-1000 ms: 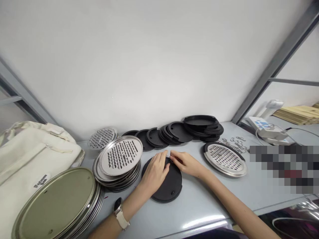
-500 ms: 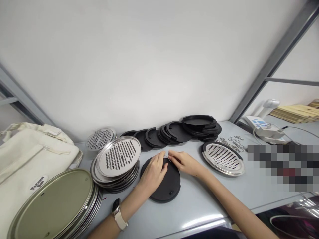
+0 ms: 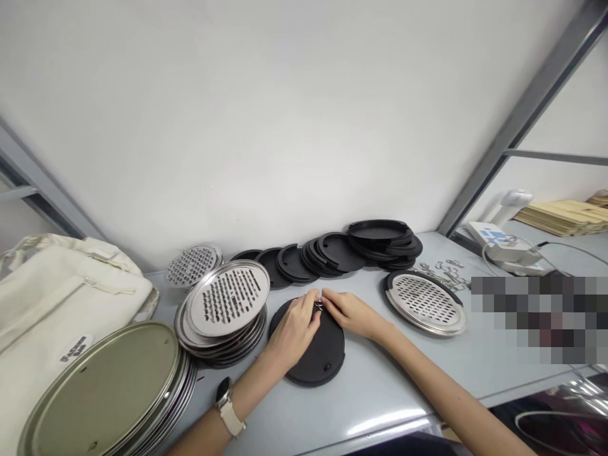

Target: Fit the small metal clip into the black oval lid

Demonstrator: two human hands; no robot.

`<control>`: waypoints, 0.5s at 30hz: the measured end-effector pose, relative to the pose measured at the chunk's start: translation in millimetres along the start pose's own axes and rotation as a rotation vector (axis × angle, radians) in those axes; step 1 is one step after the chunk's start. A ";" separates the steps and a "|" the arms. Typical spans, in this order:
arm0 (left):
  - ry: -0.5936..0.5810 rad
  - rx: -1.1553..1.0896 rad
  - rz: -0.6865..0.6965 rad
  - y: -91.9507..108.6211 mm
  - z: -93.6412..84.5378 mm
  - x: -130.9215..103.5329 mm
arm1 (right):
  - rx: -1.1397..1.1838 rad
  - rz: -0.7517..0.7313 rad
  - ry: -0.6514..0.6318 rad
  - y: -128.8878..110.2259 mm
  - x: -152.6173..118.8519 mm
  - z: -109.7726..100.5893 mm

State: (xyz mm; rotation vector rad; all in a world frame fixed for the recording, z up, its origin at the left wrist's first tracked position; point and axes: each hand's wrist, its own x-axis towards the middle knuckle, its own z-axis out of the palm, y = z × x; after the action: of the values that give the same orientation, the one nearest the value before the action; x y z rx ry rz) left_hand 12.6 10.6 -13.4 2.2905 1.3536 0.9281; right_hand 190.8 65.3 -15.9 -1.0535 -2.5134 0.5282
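- At the far rim of the black disc [image 3: 313, 361], in the head view, brings both sets of fingertips close together around a small metal piece [image 3: 318, 305].
- Lays the left hand [image 3: 291, 329] over the disc's left side, thumb and forefinger slightly parted; cannot tell for sure, with contact partly hidden, about any hold on the metal.
- Reaches in from the right with the right hand [image 3: 351, 311], thumb and forefinger drawn nearly together, apparently pinching the metal's right side.
- Keeps the metal between the two hands, just right of the left fingertips and just left of the right ones; touches or nearly touches both, with neither clearly nearer.
- Shows too little of the metal to read a long axis.
- Rests the round disc flat on the grey table [image 3: 370, 386], black knob [image 3: 327, 367] at the near edge, roughly opposite the metal.
- Places the stacked perforated plates [image 3: 232, 301] left of the disc, a black-edged perforated plate [image 3: 425, 301] to the right, loose metal pieces [image 3: 446, 272] beyond, and black trays [image 3: 342, 250] behind the hands.
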 end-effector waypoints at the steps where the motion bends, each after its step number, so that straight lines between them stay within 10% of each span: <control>1: 0.001 0.019 0.006 0.3 0.1 0.0 | -0.002 0.000 0.006 -0.1 -0.1 -0.1; 15: 0.057 0.195 0.038 0.7 -3.2 3.2 | 0.139 -0.045 0.084 -9.8 0.0 -5.1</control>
State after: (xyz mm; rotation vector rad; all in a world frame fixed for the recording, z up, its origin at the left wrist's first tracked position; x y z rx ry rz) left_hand 11.9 12.8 -9.5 2.4578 1.4886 0.9165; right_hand 187.4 59.9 -6.8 -0.9460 -2.3838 0.6233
